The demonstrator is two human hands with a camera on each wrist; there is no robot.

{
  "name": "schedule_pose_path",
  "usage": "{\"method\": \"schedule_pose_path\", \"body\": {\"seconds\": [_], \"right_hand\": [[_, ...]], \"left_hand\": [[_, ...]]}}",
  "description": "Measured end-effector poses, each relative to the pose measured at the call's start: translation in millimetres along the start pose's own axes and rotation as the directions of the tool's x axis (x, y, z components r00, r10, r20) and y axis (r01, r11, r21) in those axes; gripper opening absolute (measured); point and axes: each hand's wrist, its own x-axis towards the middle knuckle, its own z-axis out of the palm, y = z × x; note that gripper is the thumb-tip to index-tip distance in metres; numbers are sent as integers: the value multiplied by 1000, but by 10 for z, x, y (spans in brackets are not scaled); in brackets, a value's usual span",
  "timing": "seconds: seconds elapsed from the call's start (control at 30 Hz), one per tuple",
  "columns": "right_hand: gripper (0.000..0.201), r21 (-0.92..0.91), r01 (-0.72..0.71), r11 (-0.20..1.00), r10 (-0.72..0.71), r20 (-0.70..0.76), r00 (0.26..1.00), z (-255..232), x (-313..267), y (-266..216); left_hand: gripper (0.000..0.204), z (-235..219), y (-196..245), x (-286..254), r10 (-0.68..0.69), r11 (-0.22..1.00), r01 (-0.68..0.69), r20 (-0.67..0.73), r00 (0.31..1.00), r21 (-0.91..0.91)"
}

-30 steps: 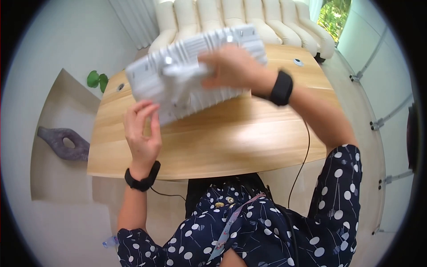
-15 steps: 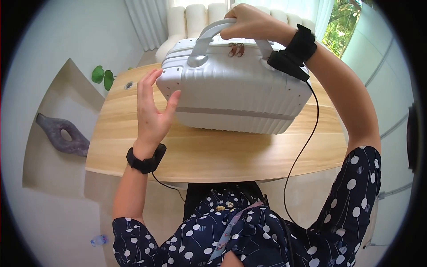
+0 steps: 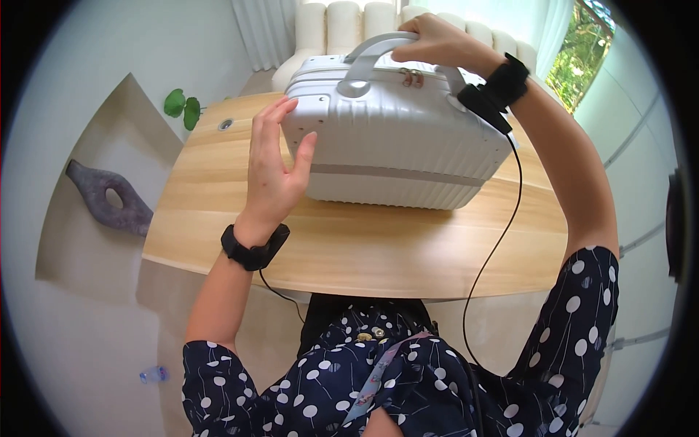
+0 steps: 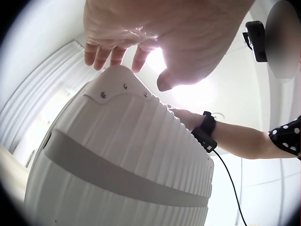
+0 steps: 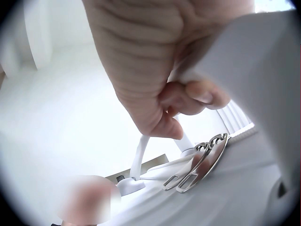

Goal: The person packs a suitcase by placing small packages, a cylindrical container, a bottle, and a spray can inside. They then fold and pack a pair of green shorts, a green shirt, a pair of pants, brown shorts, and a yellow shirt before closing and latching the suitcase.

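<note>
A silvery-white ribbed suitcase (image 3: pixel 393 153) stands upright on the wooden table (image 3: pixel 218 226), its handle side up. My right hand (image 3: pixel 451 45) grips the curved grey handle (image 3: pixel 364 64) on top; in the right wrist view its fingers (image 5: pixel 181 99) curl around that handle. Two metal zipper pulls (image 5: pixel 200 167) hang just below. My left hand (image 3: pixel 277 164) is at the case's upper left corner, fingers spread and nearly straight, thumb in front. In the left wrist view the left hand (image 4: pixel 164 37) is just over the riveted corner (image 4: pixel 123 89).
A cream sofa (image 3: pixel 313 33) is behind the table. A black cable (image 3: pixel 477 277) runs from the right wrist camera past the table's front edge. Left are a wall niche with a dark sculpture (image 3: pixel 91 193) and a green plant (image 3: pixel 182 107). A bottle (image 3: pixel 153 375) lies on the floor.
The suitcase has gone from tipped, with its handle side facing me, to upright on the table. My right hand has come up and back with the handle; the left stays by the left corner.
</note>
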Motion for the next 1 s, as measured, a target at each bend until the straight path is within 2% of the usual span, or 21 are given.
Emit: {"method": "schedule_pose_path", "body": {"seconds": [0.13,0.2,0.23,0.27,0.3,0.37,0.4,0.43,0.47,0.53,0.57,0.6,0.63,0.67,0.7,0.73,0.77,0.83,0.93,0.97,1.0], "right_hand": [[37,40,35,999,-35,13,999,42,31,122],[37,21,59,998,-59,7,998,76,83,190],[37,-8,74,997,-74,-6,997,90,104,234],[39,36,74,997,-77,92,993,93,165,331],[38,-22,9,1000,-7,87,996,11,136,192],[38,-61,-2,998,15,207,978,-36,190,133],[37,-67,-92,994,105,231,967,-40,175,3],[36,14,-58,998,52,274,960,13,230,113],[36,26,13,1000,-20,296,955,27,267,158],[36,54,22,998,-37,314,949,12,189,75],[38,-25,45,999,-36,293,956,-12,157,13],[43,61,8,998,-28,333,943,2,167,20],[47,-91,132,987,-110,216,970,11,159,30],[47,-69,88,994,-71,215,974,37,157,21],[44,0,-7,1000,7,234,972,80,99,-7],[43,164,-50,985,4,268,963,101,8,-4],[38,162,59,985,-79,121,989,333,282,73],[38,8,163,987,-162,-67,985,198,-203,-163],[34,46,188,981,-186,-28,982,166,-393,-301],[28,-13,299,954,-298,-133,945,186,-511,-328],[25,-90,326,941,-338,-209,918,248,-579,-370]], "left_hand": [[33,1,-88,-82,-99,995,98,-32,995,-36],[32,11,-280,-156,-275,943,247,-105,956,-224],[32,-2,-363,-180,-291,939,263,-102,951,-223],[32,-9,-450,-208,-371,895,333,-83,925,-298],[33,-18,-515,-249,-450,837,401,-53,891,-373],[37,-79,-571,-316,-504,798,481,36,863,-362],[42,-93,-580,-327,-599,706,603,141,788,-371],[48,-68,-592,-312,-664,612,705,252,704,-358],[48,-43,-657,-348,-632,615,697,298,715,-368],[68,14,-777,-450,-673,437,824,476,565,-361],[68,47,-742,-458,-639,461,816,507,578,-349],[74,56,-698,-468,-614,436,826,552,564,-358],[81,78,-647,-456,-591,408,838,596,544,-361],[81,102,-606,-454,-564,429,835,620,545,-344],[83,123,-573,-461,-567,387,846,629,532,-366],[84,143,-563,-464,-571,342,854,635,521,-392],[84,100,-607,-501,-556,353,850,642,527,-392],[85,106,-630,-531,-574,269,850,634,518,-452],[83,105,-604,-556,-599,160,836,621,505,-525],[81,114,-580,-557,-632,98,817,599,492,-568],[74,109,-562,-555,-618,48,778,594,515,-626]]}}
